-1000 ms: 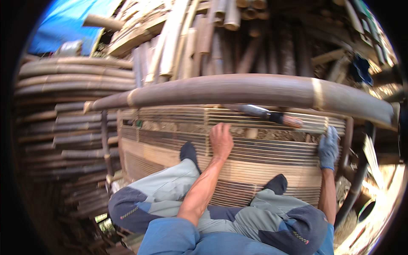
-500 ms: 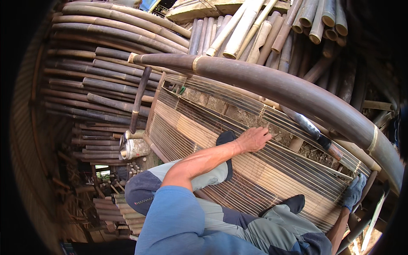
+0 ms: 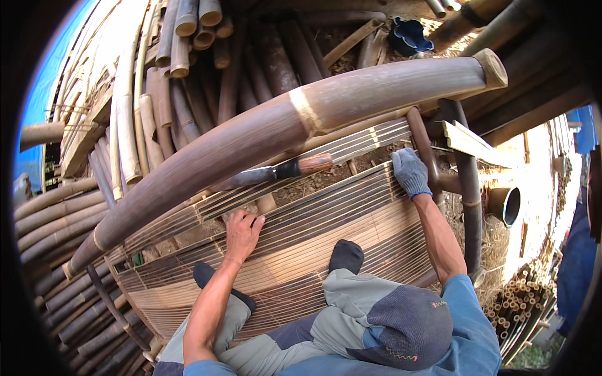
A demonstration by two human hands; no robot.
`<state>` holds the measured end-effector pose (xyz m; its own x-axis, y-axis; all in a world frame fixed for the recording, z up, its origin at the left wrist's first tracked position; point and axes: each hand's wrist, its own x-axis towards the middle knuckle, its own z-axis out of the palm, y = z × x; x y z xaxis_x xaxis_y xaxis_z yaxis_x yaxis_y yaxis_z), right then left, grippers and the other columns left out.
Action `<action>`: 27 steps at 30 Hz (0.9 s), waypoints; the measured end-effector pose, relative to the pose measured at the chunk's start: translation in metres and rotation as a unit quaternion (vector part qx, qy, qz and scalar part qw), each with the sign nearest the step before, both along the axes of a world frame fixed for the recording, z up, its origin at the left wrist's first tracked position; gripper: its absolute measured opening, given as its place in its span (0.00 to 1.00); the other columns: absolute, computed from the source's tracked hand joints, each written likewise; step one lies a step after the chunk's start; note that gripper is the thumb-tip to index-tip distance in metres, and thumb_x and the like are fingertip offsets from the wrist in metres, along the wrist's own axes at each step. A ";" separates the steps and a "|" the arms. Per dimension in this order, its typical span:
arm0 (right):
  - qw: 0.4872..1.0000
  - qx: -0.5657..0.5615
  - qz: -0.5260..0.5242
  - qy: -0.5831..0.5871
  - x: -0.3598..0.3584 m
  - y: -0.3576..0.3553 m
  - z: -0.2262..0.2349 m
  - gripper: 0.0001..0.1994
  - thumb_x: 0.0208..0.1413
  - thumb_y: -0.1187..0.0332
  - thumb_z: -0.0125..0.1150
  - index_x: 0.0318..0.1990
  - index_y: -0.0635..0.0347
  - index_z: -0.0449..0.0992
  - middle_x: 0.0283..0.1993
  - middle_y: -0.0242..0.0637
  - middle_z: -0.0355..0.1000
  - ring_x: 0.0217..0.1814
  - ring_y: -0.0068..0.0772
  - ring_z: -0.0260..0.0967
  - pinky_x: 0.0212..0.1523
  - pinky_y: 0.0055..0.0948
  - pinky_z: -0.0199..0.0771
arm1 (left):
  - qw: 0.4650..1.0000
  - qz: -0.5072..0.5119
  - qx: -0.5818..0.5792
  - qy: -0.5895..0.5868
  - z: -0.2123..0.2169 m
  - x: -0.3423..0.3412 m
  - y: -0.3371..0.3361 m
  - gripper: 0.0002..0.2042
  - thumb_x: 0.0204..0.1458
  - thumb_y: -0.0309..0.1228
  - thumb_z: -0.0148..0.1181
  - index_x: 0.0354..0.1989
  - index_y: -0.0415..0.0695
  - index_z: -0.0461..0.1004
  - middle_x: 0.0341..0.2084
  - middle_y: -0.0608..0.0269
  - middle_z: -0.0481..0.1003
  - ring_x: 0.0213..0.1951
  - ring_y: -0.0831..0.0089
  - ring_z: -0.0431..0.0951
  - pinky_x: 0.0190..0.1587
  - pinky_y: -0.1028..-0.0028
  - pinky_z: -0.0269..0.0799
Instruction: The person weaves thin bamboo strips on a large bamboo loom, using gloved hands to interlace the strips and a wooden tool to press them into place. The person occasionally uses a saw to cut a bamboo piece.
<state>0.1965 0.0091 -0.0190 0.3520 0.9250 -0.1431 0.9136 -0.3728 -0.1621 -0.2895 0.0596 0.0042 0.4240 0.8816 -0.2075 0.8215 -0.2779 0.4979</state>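
Beneath me lies a slatted bamboo bench seat (image 3: 295,250), made of thin light and dark slats. My bare left hand (image 3: 243,235) is closed over a long bamboo strip (image 3: 313,199) at the seat's far edge, fingers curled and partly hidden. At the right end of that strip, my right hand (image 3: 411,172) in a grey knit glove grips it beside the bench's frame post. A knife (image 3: 285,170) with a brown-and-black handle rests on the narrow band of slats (image 3: 370,139) beyond, nearer the right hand. My sock-covered feet stand on the seat.
A thick dark bamboo pole (image 3: 251,135) arches across the far side of the bench. Dark bamboo posts (image 3: 469,194) stand at the right. Stacked poles (image 3: 63,216) fill the left, and more cut bamboo (image 3: 182,44) lies beyond. A bundle of thin bamboo (image 3: 527,297) sits at lower right.
My view has swung to the right, so the bench and pole appear shifted left. The gloved right hand and its arm now show fully. Both hands remain along the same seat edge.
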 end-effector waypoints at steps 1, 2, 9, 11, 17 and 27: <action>0.994 0.085 -0.024 0.062 0.015 -0.014 0.001 0.12 0.66 0.63 0.48 0.39 0.60 0.77 0.41 0.40 0.77 0.42 0.47 0.75 0.44 0.40 0.77 | 0.998 0.010 -0.050 -0.028 -0.009 0.006 0.004 0.16 0.57 0.41 0.63 0.37 0.38 0.82 0.36 0.53 0.75 0.44 0.53 0.72 0.49 0.58 0.67; 0.976 0.171 -0.040 0.131 0.018 -0.022 0.001 0.13 0.66 0.63 0.49 0.41 0.62 0.78 0.42 0.41 0.78 0.41 0.46 0.75 0.44 0.40 0.77 | 0.994 0.025 -0.100 -0.046 -0.010 0.007 0.009 0.16 0.56 0.41 0.64 0.36 0.38 0.82 0.34 0.53 0.75 0.43 0.53 0.72 0.49 0.58 0.67; 0.893 0.267 -0.155 0.328 0.009 -0.112 0.175 0.10 0.66 0.71 0.51 0.42 0.66 0.79 0.48 0.41 0.77 0.40 0.26 0.78 0.41 0.23 0.79 | 0.996 0.034 -0.072 -0.048 -0.004 0.001 0.006 0.15 0.55 0.39 0.65 0.35 0.36 0.83 0.32 0.51 0.75 0.39 0.52 0.74 0.46 0.59 0.69; 0.783 0.286 -0.285 0.474 -0.002 -0.130 0.226 0.10 0.66 0.71 0.52 0.40 0.67 0.78 0.45 0.41 0.76 0.40 0.28 0.78 0.43 0.25 0.80 | 0.986 -0.089 -0.065 0.126 0.020 0.025 0.018 0.16 0.56 0.40 0.64 0.34 0.36 0.83 0.33 0.52 0.75 0.42 0.53 0.74 0.47 0.59 0.69; 0.911 0.142 -0.138 0.361 0.001 -0.205 0.340 0.12 0.58 0.64 0.62 0.29 0.66 0.77 0.18 0.31 0.67 0.13 0.18 0.62 0.15 0.20 0.58 | 0.928 -0.333 -0.017 -0.166 0.094 0.215 -0.012 0.30 0.52 0.37 0.68 0.61 0.36 0.65 0.58 0.46 0.66 0.60 0.50 0.67 0.65 0.56 0.62; 0.872 0.305 -0.359 0.132 0.051 -0.151 0.201 0.09 0.63 0.65 0.63 0.45 0.56 0.83 0.28 0.26 0.73 0.22 0.12 0.62 0.21 0.18 0.64 | 0.986 -0.016 -0.008 -0.167 0.020 0.235 0.007 0.10 0.62 0.27 0.51 0.47 0.38 0.75 0.36 0.50 0.72 0.39 0.52 0.75 0.43 0.58 0.72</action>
<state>0.2476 -0.1417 0.1823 0.9014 0.4113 0.1352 0.3808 -0.6048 -0.6994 -0.0545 0.0664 0.0242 0.4979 0.8647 -0.0657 0.6021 -0.2902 0.7438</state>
